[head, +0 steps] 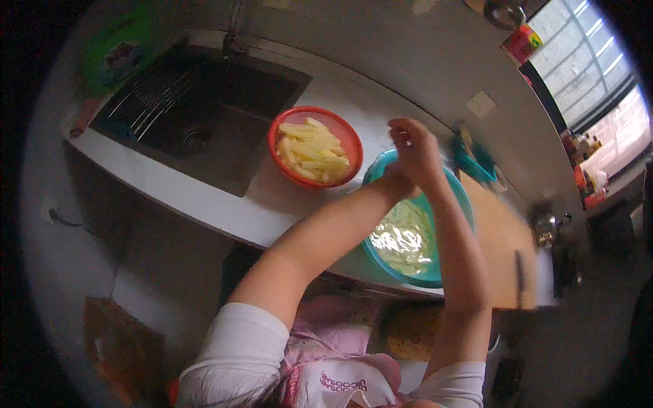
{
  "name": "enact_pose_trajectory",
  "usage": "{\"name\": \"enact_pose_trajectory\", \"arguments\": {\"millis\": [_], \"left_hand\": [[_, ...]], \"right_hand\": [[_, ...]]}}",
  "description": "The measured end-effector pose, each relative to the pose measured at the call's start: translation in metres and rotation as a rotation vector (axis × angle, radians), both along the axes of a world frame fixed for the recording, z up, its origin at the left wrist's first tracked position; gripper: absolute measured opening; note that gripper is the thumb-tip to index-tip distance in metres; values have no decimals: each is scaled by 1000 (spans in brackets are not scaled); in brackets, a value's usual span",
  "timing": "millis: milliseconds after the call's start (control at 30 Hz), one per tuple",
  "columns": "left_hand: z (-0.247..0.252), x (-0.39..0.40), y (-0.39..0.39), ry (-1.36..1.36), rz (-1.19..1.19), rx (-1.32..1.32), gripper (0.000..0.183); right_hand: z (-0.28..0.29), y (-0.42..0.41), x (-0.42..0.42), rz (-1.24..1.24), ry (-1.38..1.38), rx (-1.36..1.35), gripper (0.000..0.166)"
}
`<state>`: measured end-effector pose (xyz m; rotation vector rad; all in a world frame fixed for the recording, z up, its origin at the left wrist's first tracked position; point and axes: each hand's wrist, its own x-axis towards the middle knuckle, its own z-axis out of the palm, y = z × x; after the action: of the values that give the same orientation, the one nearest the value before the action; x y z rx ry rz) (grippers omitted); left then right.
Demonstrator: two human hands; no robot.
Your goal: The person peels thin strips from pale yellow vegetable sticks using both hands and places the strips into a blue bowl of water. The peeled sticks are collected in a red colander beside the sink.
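A turquoise plastic basin (pixel 368 255) stands on the counter, holding water with glare on it and pale pieces below the surface. Over its far part my two arms cross at the wrists. My right hand (pixel 416 148) is raised above the far rim, its fingers loosely curled and apart, with nothing visible in them. Lower down, my left hand (pixel 400 178) is over the basin, mostly hidden behind the right wrist and blurred. Left of the basin sits a red plastic basket (pixel 352 125) of pale yellow, stick-like pieces (pixel 314 150) that look like peeled potato.
A dark sink (pixel 224 137) with a wire rack (pixel 158 102) and a faucet (pixel 232 48) lies to the left. On the right are a wooden cutting board (pixel 502 239), a knife (pixel 519 278) and a teal holder (pixel 472 160) against the wall. The white counter edge (pixel 194 214) runs in front.
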<state>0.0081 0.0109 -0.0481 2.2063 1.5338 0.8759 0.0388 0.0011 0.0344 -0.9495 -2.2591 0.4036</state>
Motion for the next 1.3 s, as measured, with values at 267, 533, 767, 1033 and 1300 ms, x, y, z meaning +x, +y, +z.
{"name": "enact_pose_trajectory", "arguments": {"millis": [267, 533, 767, 1033, 1300], "left_hand": [[34, -4, -7, -34, 186, -223, 22], [26, -3, -3, -53, 214, -149, 23], [14, -4, 5, -32, 112, -62, 21], [13, -4, 7, -108, -2, -95, 24], [37, -3, -6, -679, -173, -392, 23]], "right_hand": [[-26, 29, 110, -338, -50, -235, 19], [-103, 17, 113, 131, -311, 33, 23], [-86, 14, 110, -116, -759, -183, 18], [-66, 29, 108, -275, -197, -282, 28], [-46, 19, 116, -90, 396, -711, 32]]}}
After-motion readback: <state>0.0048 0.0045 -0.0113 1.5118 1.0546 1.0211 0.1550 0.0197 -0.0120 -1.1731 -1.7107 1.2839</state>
